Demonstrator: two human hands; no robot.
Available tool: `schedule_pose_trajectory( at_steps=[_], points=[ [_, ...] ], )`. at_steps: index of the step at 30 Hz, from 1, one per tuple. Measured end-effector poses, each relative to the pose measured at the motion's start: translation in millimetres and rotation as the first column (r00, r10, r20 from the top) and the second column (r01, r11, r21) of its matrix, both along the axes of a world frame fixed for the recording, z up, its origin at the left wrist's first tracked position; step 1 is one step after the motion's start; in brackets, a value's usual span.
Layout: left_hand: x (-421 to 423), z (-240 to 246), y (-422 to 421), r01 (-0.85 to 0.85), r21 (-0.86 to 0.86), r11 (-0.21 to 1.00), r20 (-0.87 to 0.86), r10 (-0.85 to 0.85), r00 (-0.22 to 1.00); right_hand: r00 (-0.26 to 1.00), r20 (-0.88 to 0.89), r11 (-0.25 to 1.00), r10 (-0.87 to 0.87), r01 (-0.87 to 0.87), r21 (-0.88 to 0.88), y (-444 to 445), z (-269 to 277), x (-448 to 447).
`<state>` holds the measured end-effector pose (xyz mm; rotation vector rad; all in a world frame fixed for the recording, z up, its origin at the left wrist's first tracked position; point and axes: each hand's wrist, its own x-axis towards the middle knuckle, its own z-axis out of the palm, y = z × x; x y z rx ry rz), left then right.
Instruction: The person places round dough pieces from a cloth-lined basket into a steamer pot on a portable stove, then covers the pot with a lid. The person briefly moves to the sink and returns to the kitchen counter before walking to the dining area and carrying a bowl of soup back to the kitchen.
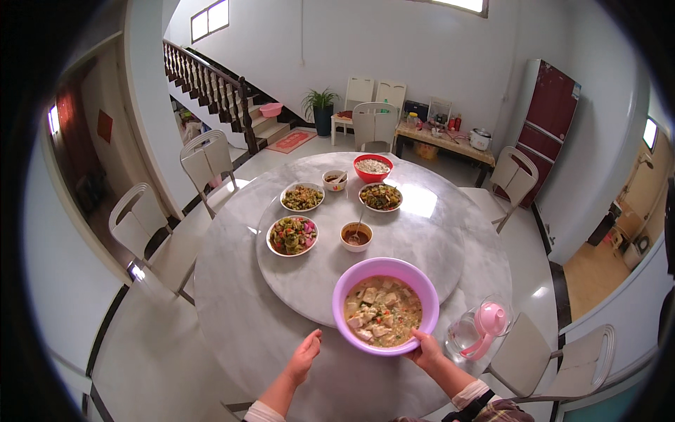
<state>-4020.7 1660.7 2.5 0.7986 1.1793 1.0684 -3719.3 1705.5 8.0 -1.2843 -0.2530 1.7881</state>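
Note:
My right hand (pixel 427 352) grips the near right rim of a purple plastic basin (pixel 431 311), thumb over the edge. In the basin is a pale, soupy dish (pixel 382 311) with whitish chunks and red and green bits. My left hand (pixel 306 352) is held apart from the basin, to its left, with nothing in it. The basin overlaps the near edge of a round turntable (pixel 316 285) on the marble-patterned table (pixel 227 295). Beyond it are a white bowl of brown sauce (pixel 356 237) with a spoon, and a plate of chopped vegetables (pixel 292 236).
A pink-lidded clear pitcher (pixel 477 329) stands at the table's right. Farther back are two plated dishes (pixel 302 197) (pixel 381 197), a small bowl with a spoon (pixel 335 180) and a red bowl of pale food (pixel 373 168). Chairs (pixel 158 237) surround the table.

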Motion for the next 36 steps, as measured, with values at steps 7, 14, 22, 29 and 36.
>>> schedule_pose_trajectory(
  at_steps=[7,14,22,29,36],
  points=[
    [17.6,3.3,11.2,0.098,0.025,0.995,0.449,-0.098,0.888,0.984,0.071,0.987,0.161,-0.159,-0.031,-29.5,18.7,-0.8],
    [15.7,-10.4,-10.6,0.074,0.092,0.993,0.459,-0.109,0.882,0.954,0.127,0.961,0.272,-0.275,0.009,-35.3,25.8,-1.3],
    [-1.4,-7.2,-54.4,0.006,0.113,0.994,0.409,-0.052,0.911,0.914,0.093,0.918,0.395,-0.396,-0.006,-51.1,18.8,-10.4],
    [-18.7,-10.4,-92.0,-0.058,0.120,0.991,0.414,0.003,0.910,0.859,0.109,0.864,0.501,-0.503,-0.005,-72.2,12.3,-22.6],
    [-34.3,-21.9,-134.8,-0.066,-0.006,0.998,0.456,0.062,0.888,0.843,0.074,0.846,0.533,-0.531,-0.043,-99.5,5.1,-39.2]
  ],
)
